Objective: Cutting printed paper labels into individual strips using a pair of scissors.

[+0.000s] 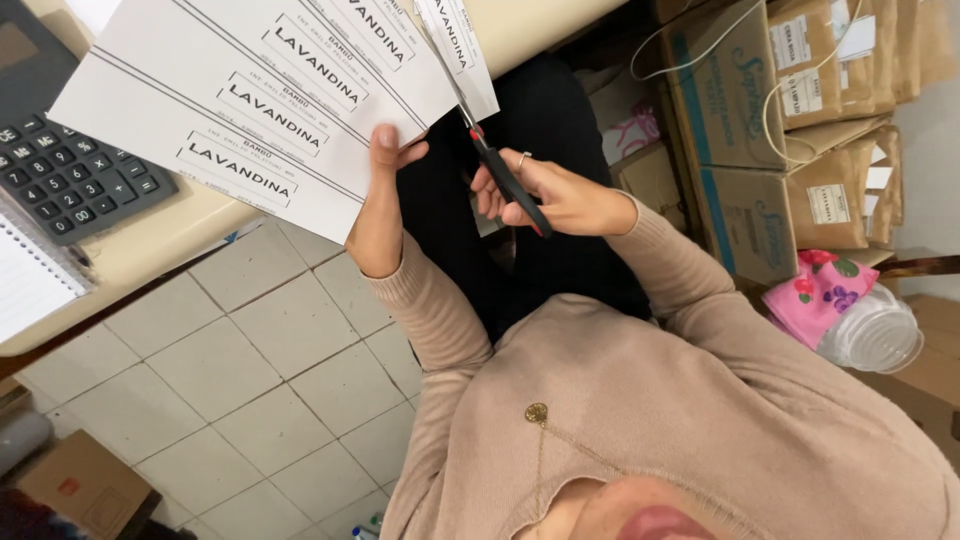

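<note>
My left hand (383, 190) pinches the near edge of a white sheet of printed labels (260, 100), thumb on top. The sheet lies over the edge of a beige desk (150, 245). My right hand (560, 195), with a ring on one finger, grips black and red scissors (500, 165). The blades point away from me into the sheet. They run along a printed line between the main sheet and a narrow strip (462, 45) on its right. Both forearms are in beige knit sleeves, held above my lap in black trousers.
A black calculator (70, 170) and a spiral notebook (30, 280) lie on the desk at left. Cardboard boxes (730, 120) and labelled brown paper bags (840, 190) stand at right, with a pink floral cloth (815, 295) and a clear plastic tub (870, 335). Another box (80, 485) sits on the tiled floor.
</note>
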